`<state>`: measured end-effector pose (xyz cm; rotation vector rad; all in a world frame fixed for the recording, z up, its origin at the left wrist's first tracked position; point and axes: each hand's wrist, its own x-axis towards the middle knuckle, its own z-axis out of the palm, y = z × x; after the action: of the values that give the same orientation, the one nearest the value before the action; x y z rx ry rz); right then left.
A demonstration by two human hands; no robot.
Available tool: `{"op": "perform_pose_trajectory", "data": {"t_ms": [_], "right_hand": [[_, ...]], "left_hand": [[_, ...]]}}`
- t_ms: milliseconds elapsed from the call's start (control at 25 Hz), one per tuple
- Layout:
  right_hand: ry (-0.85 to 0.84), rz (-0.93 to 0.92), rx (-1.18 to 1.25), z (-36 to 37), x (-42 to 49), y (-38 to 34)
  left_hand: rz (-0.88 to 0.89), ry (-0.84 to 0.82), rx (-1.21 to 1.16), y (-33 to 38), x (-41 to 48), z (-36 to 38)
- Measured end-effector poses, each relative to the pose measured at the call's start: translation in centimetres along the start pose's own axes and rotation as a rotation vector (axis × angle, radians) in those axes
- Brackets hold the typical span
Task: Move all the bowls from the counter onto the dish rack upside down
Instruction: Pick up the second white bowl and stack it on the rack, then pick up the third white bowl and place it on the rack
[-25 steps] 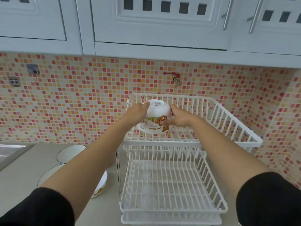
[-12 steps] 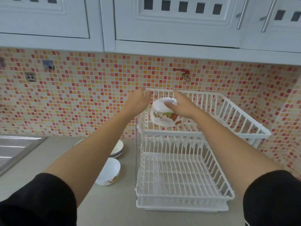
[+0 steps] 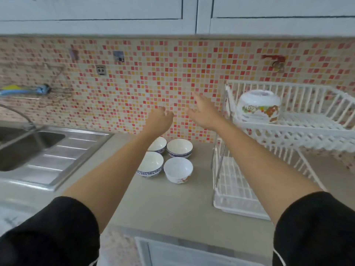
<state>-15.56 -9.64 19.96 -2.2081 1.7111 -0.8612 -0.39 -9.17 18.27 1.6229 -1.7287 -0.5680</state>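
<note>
A white cartoon-printed bowl point(image 3: 258, 106) sits upside down on the top tier of the white two-tier dish rack point(image 3: 299, 129) at the right. Several bowls stand upright on the grey counter: a blue-rimmed bowl point(image 3: 179, 147), a second blue-rimmed bowl point(image 3: 159, 144) partly behind my left arm, a third blue-patterned bowl point(image 3: 149, 164), and a plain white bowl with a red print point(image 3: 178, 169). My left hand point(image 3: 160, 120) hovers above them with curled fingers, holding nothing. Beside it my right hand point(image 3: 203, 112) is spread and holds nothing, left of the rack.
A steel sink point(image 3: 28, 146) with drainboard and tap lies at the left. The mosaic tiled wall point(image 3: 134, 89) runs behind the counter, with cabinets point(image 3: 96, 14) overhead. The rack's lower tier point(image 3: 234, 189) holds nothing visible. A cupboard door point(image 3: 182, 254) sits below the counter edge.
Both hands have let go of the cartoon bowl, which now rests inverted on the top tier. My hands moved left off the rack, and the view swung left toward the bowls and sink.
</note>
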Motion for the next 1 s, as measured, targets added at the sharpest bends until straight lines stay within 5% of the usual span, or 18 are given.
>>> {"op": "perform_pose_trajectory", "data": {"t_ms": [480,680,1000], "right_hand": [[-0.214,0.543,0.109,17.5,-1.1,12.3],[-0.161,0.729,0.122,22.0,1.5,16.1],[-0.236,0.645,0.028,26.0,4.7,19.1]], "left_hand": [[-0.427,-0.256,0.05,-15.0,-0.5,11.4],[-0.532,-0.304,0.042,-18.3,0.9,16.8],[-0.742,-0.3,-0.123,-19.4,4.2,20.6]]}}
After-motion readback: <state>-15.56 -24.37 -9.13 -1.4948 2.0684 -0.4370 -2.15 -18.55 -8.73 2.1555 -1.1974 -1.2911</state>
